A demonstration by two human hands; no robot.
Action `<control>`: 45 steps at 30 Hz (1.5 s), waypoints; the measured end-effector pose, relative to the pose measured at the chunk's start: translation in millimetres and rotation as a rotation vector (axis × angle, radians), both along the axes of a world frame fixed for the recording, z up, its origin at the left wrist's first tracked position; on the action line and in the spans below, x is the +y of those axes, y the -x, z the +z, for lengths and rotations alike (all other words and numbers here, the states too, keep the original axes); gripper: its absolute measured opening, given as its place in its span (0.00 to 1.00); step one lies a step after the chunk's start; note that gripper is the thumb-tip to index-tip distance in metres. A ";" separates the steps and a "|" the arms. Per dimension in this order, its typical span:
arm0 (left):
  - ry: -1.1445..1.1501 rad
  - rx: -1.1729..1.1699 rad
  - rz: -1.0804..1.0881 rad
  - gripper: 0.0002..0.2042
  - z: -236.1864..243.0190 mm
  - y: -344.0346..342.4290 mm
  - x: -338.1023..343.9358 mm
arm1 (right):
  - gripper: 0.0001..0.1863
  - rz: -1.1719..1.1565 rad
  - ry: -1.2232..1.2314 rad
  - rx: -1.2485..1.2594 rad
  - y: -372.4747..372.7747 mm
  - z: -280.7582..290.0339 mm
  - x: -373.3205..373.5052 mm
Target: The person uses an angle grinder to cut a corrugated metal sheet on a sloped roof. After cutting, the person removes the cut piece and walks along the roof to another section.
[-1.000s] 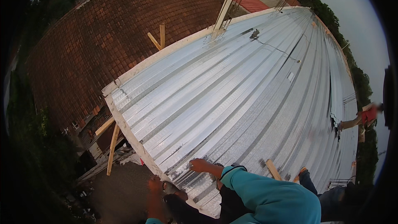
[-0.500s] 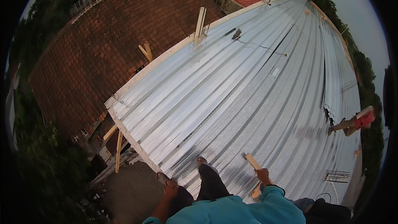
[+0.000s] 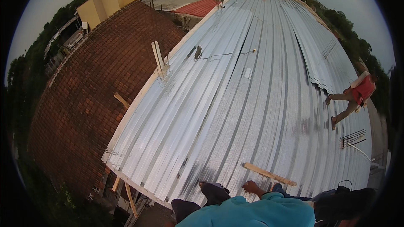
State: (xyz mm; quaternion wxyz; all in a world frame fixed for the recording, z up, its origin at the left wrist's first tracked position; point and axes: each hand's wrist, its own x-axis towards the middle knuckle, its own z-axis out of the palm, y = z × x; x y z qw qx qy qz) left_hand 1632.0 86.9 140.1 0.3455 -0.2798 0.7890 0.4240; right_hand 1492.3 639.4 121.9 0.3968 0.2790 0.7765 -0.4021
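My right hand [image 3: 252, 187] is low over the ribbed metal roofing sheets [image 3: 181, 113], just in front of my teal sleeve. Its fingers are small in view but look loosely apart, with nothing in them. Just beyond it a flat wooden board [image 3: 269, 174] lies across the ribs, apart from the fingers. My dark-trousered knees [image 3: 213, 193] are bent to the left of that hand. My left hand is out of view.
A person in a red top [image 3: 364, 90] walks on the roof at the right, near bare rebar [image 3: 352, 138]. Dark clothing [image 3: 345, 204] and denim sit close at my right. A cable with a dark tool [image 3: 198, 53] lies farther up. The roof edge [image 3: 139, 193] drops off at left.
The board has left my right hand and now lies on the sheets. My left hand has gone out of view. My view has swung right, and the person in red has come further into it.
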 end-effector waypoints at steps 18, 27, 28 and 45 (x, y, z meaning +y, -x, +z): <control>0.356 0.146 -0.525 0.27 22.3 230.9 88.6 | 0.30 0.318 -0.304 0.250 170.3 76.9 62.4; -0.048 0.269 0.154 0.16 -43.1 337.8 70.5 | 0.30 0.284 -0.314 0.430 377.6 113.1 54.9; -0.094 0.181 0.234 0.16 -25.3 353.4 68.5 | 0.30 0.294 -0.359 0.425 398.9 117.5 52.9; 0.100 0.145 0.629 0.16 -14.4 383.8 41.5 | 0.26 -0.216 -0.087 0.513 598.3 156.2 188.7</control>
